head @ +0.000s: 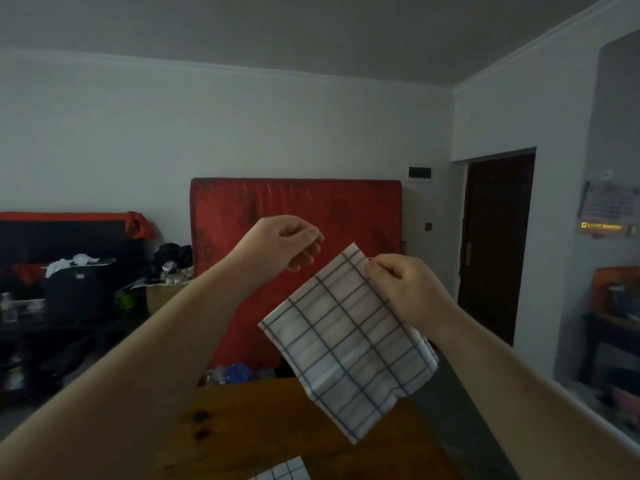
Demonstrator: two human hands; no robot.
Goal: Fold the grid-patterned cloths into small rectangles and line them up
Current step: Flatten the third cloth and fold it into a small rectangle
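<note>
The right grip, a bare hand, pinches the top edge of a grid cloth with its thumb and fingers curled on it. The cloth hangs down in the air above the far side of the wooden bench. The left grip is up beside the cloth's top corner, near it but not touching, with its fingers loosely bent and nothing in them. The cloth looks thin, soft and very light. It droops and shows a fold line, so it will likely not keep its shape by itself and may flop if held at only one spot. It may be doubled over, though that is hard to tell. The best places to hold it are likely the two top corners, one in each grip, so it hangs flat and the edges can meet. It will not break, but it may slip or bunch up. Another grid cloth peeks in on the bench at the bottom edge of the view.
</note>
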